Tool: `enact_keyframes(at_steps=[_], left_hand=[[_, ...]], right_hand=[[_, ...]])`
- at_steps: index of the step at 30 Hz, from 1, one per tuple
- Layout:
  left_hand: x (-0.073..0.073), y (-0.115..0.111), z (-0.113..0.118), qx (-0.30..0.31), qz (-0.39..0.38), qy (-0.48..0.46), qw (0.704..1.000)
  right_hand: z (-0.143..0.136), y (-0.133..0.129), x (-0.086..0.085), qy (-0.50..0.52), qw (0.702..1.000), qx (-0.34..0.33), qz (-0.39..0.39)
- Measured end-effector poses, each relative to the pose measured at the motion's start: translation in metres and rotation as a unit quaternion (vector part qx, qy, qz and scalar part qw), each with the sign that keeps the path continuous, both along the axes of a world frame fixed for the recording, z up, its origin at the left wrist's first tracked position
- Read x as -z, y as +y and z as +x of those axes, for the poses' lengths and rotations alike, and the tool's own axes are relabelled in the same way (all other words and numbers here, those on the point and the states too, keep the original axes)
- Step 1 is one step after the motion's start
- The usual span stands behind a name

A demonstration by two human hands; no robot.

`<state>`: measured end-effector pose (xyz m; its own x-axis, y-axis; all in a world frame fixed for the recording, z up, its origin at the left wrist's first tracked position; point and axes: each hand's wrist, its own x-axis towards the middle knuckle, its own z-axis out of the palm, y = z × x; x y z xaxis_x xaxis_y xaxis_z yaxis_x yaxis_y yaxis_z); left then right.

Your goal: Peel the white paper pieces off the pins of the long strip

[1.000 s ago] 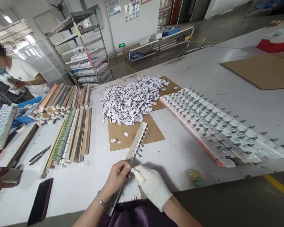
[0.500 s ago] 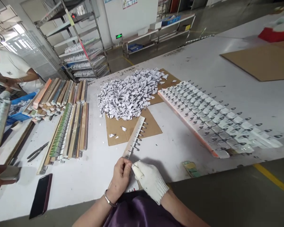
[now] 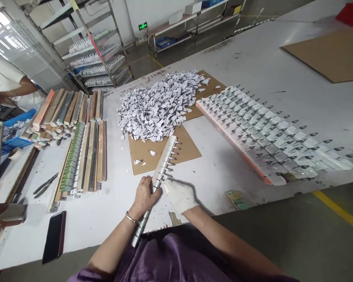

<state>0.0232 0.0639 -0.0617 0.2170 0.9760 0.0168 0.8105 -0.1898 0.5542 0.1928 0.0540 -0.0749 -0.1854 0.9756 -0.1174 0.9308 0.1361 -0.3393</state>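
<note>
The slotted strip (image 3: 162, 162) lies slantwise near the middle of the white table (image 3: 120, 219), its far end over a brown cardboard sheet (image 3: 184, 145) and its near end close to the purple clothing (image 3: 170, 258) of the person. Small pieces with dark tips stand out from the right edge of its far half. The left hand (image 3: 145, 196), which is bare and has a bracelet (image 3: 132, 218) at the wrist, holds the strip from the left side, the thumb and the bent fingers pinching it. The right hand (image 3: 181, 196), in a white glove, is at the right edge; its fingers are curled together, but I cannot tell if they pinch a small piece. Beyond the strip is a heap of white pieces (image 3: 159, 109), partly on cardboard. To the right, a row of filled strips (image 3: 244, 137) lies side by side. To the left there are stacked bars (image 3: 91, 156), dark pliers (image 3: 45, 186) and, nearer, a black phone (image 3: 54, 237). At the far left, another person (image 3: 10, 78) in white stands behind a blue crate (image 3: 17, 131), and a metal rack (image 3: 100, 58) stands beyond the table.
</note>
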Motion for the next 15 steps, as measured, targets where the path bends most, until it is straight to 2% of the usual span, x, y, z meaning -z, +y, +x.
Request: enact_keyframes(at_steps=[8,15], left_hand=[[0.002,-0.001,0.003,0.002,-0.017,-0.020,1.000],[0.000,-0.002,0.005,-0.004,-0.018,-0.018,1.000]], right_hand=[[-0.002,0.009,-0.006,0.023,0.997,-0.054,-0.048],[-0.003,0.012,-0.008,0.008,0.996,-0.049,-0.075]])
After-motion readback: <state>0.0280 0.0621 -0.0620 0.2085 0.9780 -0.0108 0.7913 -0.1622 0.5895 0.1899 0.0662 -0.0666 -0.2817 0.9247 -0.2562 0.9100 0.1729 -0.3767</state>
